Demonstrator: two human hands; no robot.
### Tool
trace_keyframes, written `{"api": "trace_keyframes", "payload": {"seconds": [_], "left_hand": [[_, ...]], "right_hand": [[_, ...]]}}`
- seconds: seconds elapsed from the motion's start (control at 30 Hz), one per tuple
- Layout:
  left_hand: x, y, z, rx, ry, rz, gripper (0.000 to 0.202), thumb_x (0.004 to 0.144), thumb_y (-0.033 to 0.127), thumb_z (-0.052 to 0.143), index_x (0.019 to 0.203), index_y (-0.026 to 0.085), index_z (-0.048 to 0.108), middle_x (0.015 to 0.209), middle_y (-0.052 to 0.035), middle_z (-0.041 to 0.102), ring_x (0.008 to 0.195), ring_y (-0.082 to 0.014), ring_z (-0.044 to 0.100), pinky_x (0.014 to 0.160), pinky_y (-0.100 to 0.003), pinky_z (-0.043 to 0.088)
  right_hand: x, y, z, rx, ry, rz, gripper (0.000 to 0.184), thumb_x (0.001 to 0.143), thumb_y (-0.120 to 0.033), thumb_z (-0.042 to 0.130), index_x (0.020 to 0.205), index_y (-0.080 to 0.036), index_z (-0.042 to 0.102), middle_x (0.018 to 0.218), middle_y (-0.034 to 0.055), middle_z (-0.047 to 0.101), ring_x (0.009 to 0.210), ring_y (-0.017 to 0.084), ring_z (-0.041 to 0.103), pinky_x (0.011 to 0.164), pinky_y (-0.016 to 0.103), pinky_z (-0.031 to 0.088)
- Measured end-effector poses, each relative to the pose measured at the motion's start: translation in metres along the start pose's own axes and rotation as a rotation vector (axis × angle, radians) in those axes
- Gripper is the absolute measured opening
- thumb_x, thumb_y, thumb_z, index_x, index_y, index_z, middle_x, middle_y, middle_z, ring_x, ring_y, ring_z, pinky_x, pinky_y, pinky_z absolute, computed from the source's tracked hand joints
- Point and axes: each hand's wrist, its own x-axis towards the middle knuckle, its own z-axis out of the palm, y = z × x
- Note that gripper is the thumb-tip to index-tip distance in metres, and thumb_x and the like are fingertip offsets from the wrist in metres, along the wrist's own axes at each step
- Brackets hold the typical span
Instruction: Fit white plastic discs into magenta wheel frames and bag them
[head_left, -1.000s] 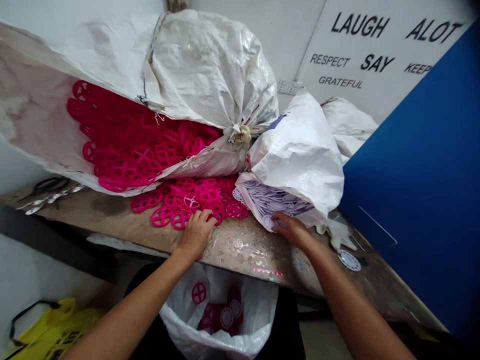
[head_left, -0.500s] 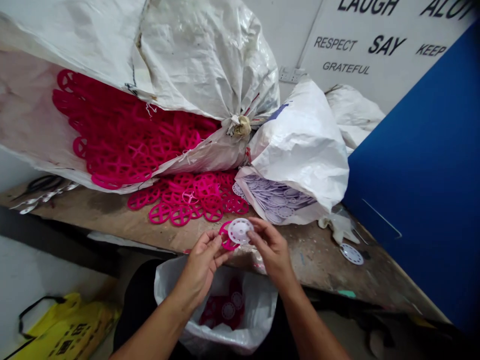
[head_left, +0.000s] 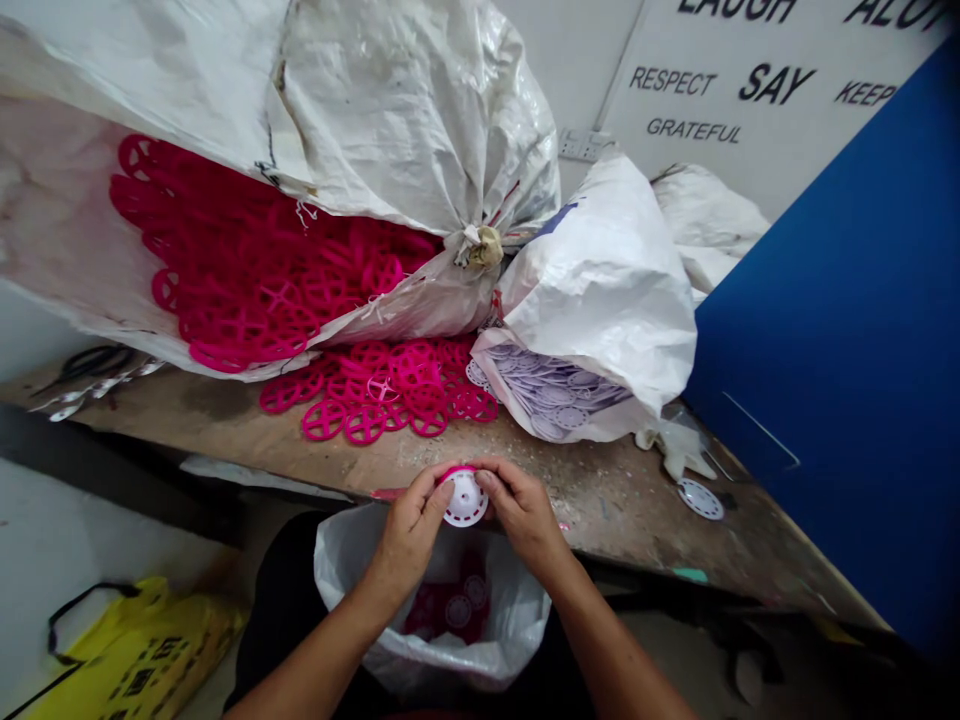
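My left hand (head_left: 409, 525) and my right hand (head_left: 525, 512) pinch together a white plastic disc (head_left: 465, 498) laid over a pink spoked wheel whose rim shows at the top. Both hold this pair just above the front edge of the wooden bench (head_left: 247, 440). Directly below, a white plastic bag (head_left: 495, 625) in my lap contains several joined pink and white pieces. Loose pink wheels (head_left: 375, 395) lie on the bench behind my hands. White discs (head_left: 551, 400) spill from a small white sack (head_left: 600, 290) to the right.
A large torn sack (head_left: 225, 250) full of pink wheels lies along the back left. A blue panel (head_left: 847, 330) stands at the right. A single white disc (head_left: 701, 498) lies near it. Scissors (head_left: 90, 365) rest at the far left, a yellow bag (head_left: 135, 650) on the floor.
My hands took a pink wheel and a white disc from the piles, brought them together and lowered them toward the bag, with the disc now pressed onto the wheel.
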Motion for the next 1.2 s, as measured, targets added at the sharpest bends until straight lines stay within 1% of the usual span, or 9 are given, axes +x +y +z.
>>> {"api": "trace_keyframes", "payload": {"seconds": [0.13,0.27,0.43,0.53,0.6,0.7,0.93,1.1,1.2], "left_hand": [[-0.004,-0.002,0.001,-0.107,-0.12,-0.129,0.045,0.08,0.033,0.059,0.121,0.019,0.049,0.11,-0.0091,0.065,0.088,-0.0218,0.066,0.067,-0.029,0.054],[-0.01,-0.01,0.001,0.007,-0.08,-0.146,0.037,0.08,0.033,0.057,0.112,0.016,0.052,0.092,-0.0071,0.068,0.07,-0.0187,0.067,0.061,-0.028,0.053],[-0.013,-0.013,-0.005,0.125,-0.208,-0.143,0.033,0.078,0.031,0.059,0.109,0.021,0.06,0.082,-0.0035,0.07,0.064,-0.0188,0.066,0.056,-0.024,0.049],[-0.009,0.0,-0.015,0.341,-0.298,-0.02,0.028,0.071,0.027,0.068,0.099,0.026,0.069,0.077,-0.0019,0.071,0.072,-0.0212,0.066,0.063,-0.025,0.047],[0.0,0.008,-0.022,0.468,-0.215,0.101,0.025,0.07,0.026,0.069,0.094,0.027,0.071,0.079,-0.0023,0.072,0.075,-0.0226,0.065,0.068,-0.027,0.046],[0.028,0.009,-0.033,0.683,-0.031,0.312,0.018,0.079,0.023,0.059,0.093,0.026,0.07,0.089,-0.0048,0.07,0.083,-0.0227,0.062,0.077,-0.031,0.045],[0.09,-0.012,-0.042,1.06,0.023,0.423,0.016,0.082,0.013,0.051,0.087,0.018,0.066,0.092,-0.0076,0.06,0.091,-0.0217,0.054,0.084,-0.035,0.042],[0.085,-0.013,-0.042,1.013,0.026,0.442,0.011,0.083,0.017,0.053,0.081,0.017,0.064,0.091,-0.0075,0.06,0.092,-0.0224,0.052,0.086,-0.037,0.04],[0.068,-0.012,-0.038,0.681,0.078,0.372,0.01,0.083,0.022,0.054,0.081,0.018,0.062,0.096,-0.0069,0.061,0.094,-0.0211,0.054,0.086,-0.036,0.041]], "right_hand": [[-0.006,0.007,-0.002,0.293,-0.121,0.103,0.027,0.082,-0.032,0.06,0.108,-0.022,0.056,0.083,0.0001,0.062,0.065,0.012,0.059,0.061,0.025,0.048],[-0.018,0.011,0.002,0.269,-0.131,0.079,0.029,0.079,-0.029,0.064,0.106,-0.022,0.053,0.087,0.001,0.062,0.074,0.013,0.059,0.06,0.022,0.046],[-0.015,0.01,-0.017,-0.049,-0.227,0.001,0.028,0.08,-0.031,0.062,0.107,-0.021,0.057,0.084,-0.0003,0.064,0.074,0.014,0.059,0.065,0.024,0.046],[0.006,0.008,-0.06,-0.469,-0.048,-0.105,0.02,0.082,-0.033,0.058,0.097,-0.021,0.064,0.088,0.0026,0.067,0.079,0.017,0.061,0.071,0.028,0.047],[0.024,0.011,-0.092,-0.847,0.194,-0.164,0.019,0.085,-0.032,0.052,0.09,-0.021,0.066,0.086,0.005,0.068,0.078,0.02,0.061,0.071,0.031,0.047],[0.046,0.019,-0.128,-1.005,0.311,-0.182,0.018,0.079,-0.02,0.054,0.09,-0.017,0.068,0.093,0.0157,0.066,0.088,0.029,0.057,0.078,0.041,0.041],[0.056,0.043,-0.144,-1.555,0.159,-0.244,0.022,0.083,-0.011,0.045,0.081,-0.019,0.066,0.084,0.0126,0.064,0.074,0.023,0.055,0.066,0.034,0.033],[0.06,0.054,-0.153,-1.572,0.106,-0.222,0.019,0.085,-0.014,0.046,0.084,-0.016,0.066,0.081,0.0107,0.065,0.076,0.022,0.056,0.068,0.032,0.032],[0.067,0.057,-0.158,-1.557,0.046,-0.215,0.02,0.085,-0.016,0.049,0.095,-0.015,0.066,0.086,0.0105,0.067,0.08,0.023,0.057,0.069,0.031,0.033]]}}
